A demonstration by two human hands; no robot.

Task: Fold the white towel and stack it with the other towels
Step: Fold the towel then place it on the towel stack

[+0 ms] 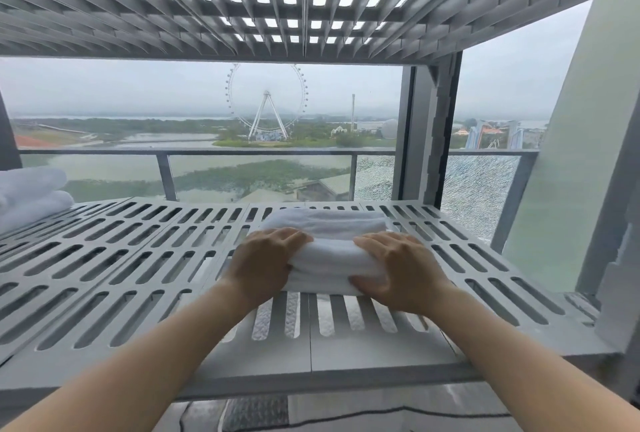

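Folded towel point(334, 258) between left hand point(265, 260), right hand point(398, 270) (both gripping ends).

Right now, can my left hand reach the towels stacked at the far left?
Probably yes: only bare shelf lies between the left hand and that stack, though the hand is gripping the towel.

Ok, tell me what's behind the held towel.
Another folded towel lies behind it on the slatted shelf; the held towel, left hand and right hand cover its near edge.
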